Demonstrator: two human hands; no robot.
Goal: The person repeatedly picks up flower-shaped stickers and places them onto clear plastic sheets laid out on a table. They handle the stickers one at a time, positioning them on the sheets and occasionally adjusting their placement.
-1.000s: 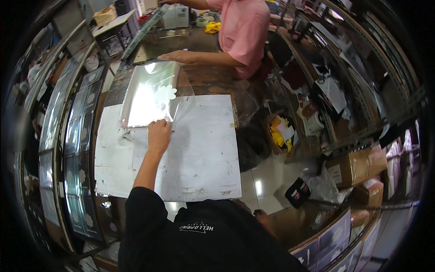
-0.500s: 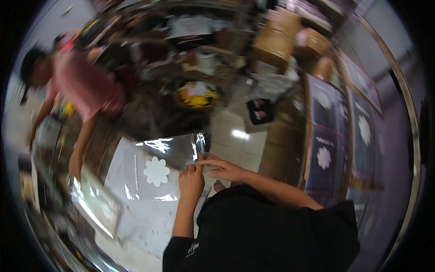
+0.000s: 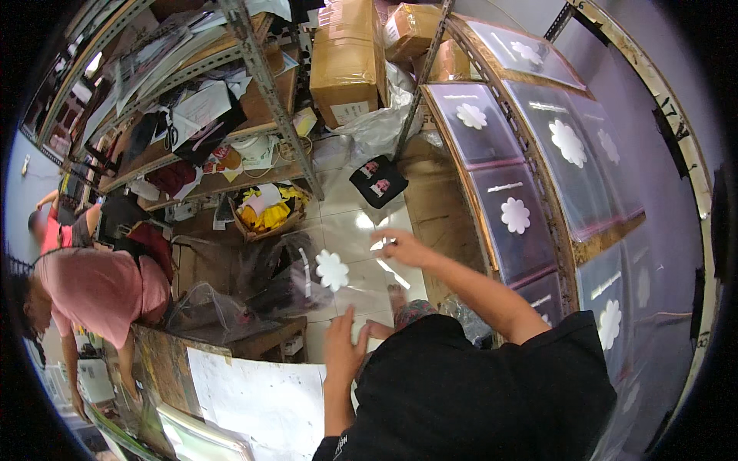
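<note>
A clear plastic sheet (image 3: 332, 270) with a white scalloped flower and a thin white strip of print hangs over the floor, off the table. My right hand (image 3: 404, 249) pinches its upper right corner. Below the sheet, my left hand (image 3: 344, 347) has its fingers stretched out, close to the lower edge; whether they touch it I cannot make out. The white work surface (image 3: 261, 392) lies at the lower left, beside my left forearm.
On the right, a rack (image 3: 538, 192) holds several similar printed sheets. A person in a pink shirt (image 3: 104, 288) leans over the left side, near a pale framed panel (image 3: 200, 434). Cardboard boxes (image 3: 346, 61), a black folded cloth (image 3: 378, 182) and cluttered shelves (image 3: 196, 115) stand ahead.
The plastic sheet has come off the white surface and moved right. My right hand has risen and gone right with its corner; my left hand has dropped lower. The view has turned right.
</note>
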